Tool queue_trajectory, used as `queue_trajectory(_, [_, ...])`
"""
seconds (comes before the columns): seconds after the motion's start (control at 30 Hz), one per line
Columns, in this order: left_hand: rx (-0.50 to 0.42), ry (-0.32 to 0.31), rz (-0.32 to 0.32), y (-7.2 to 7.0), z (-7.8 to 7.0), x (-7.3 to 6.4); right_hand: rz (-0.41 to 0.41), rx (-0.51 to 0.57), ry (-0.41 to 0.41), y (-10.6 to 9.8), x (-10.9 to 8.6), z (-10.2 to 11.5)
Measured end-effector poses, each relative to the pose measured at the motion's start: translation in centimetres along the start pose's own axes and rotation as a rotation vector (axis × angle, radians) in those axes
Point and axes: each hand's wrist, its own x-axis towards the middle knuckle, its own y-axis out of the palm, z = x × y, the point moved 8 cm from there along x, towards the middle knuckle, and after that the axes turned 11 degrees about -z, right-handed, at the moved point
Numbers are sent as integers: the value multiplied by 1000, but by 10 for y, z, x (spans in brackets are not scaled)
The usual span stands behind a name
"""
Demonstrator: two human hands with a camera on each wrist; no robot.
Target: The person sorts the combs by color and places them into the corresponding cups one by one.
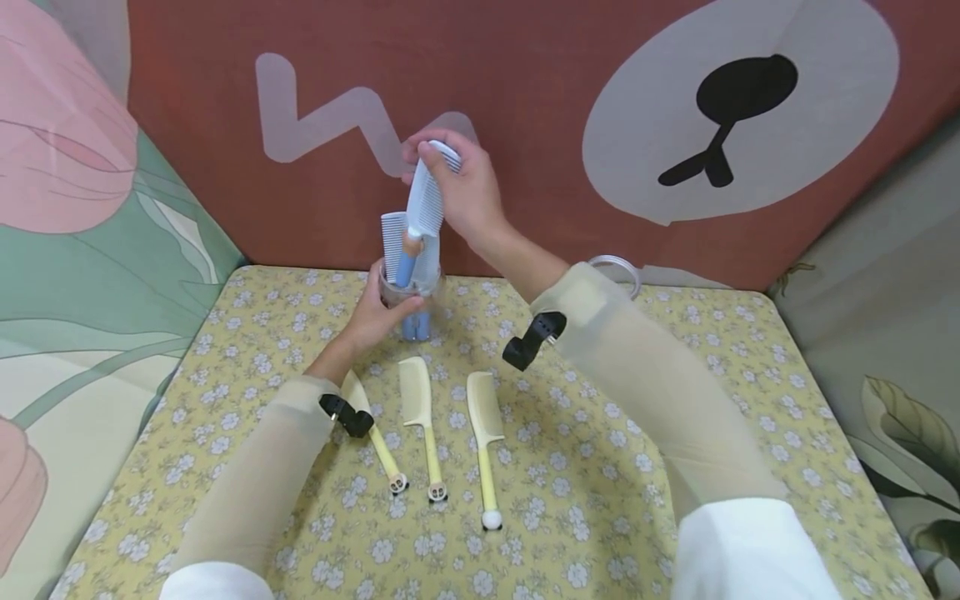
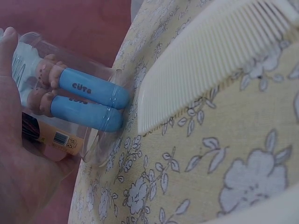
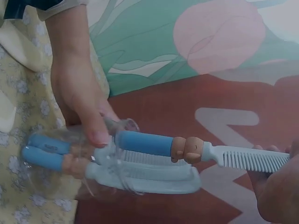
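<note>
My left hand holds a clear plastic jar around its side at the back of the table. Two combs with pale blue heads and blue handles stand in it, handles down, heads sticking out of the mouth. Above the jar, my right hand pinches another blue-handled comb by its toothed head. That comb points handle-down, its blue end right at the jar's rim in the right wrist view. A brown bear figure joins its handle to its head.
Three cream combs with yellow handles lie in front of the jar: a left one, a middle one and a right one. A clear round lid leans at the table's back edge, against the brown fabric wall.
</note>
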Motion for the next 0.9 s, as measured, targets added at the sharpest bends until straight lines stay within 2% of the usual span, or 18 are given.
queue_trajectory(0.27, [-2, -19, 15, 2, 2, 1, 30, -84, 90, 8, -8, -34])
queue_trajectory(0.4, [0, -18, 14, 2, 2, 2, 64, -85, 122, 16, -10, -43])
queue_trajectory(0.57, [-2, -18, 13, 3, 1, 2, 141, -141, 141, 25, -16, -50])
queue_trajectory(0.7, [-19, -29, 29, 6, -8, 0, 179, -168, 130, 29, -22, -53])
queue_trajectory(0.87, [1, -36, 26, 6, -26, -9, 153, -146, 133, 27, -22, -56])
queue_trajectory(0.9, [2, -35, 24, 6, -26, -9, 148, -144, 138, 26, -21, -57])
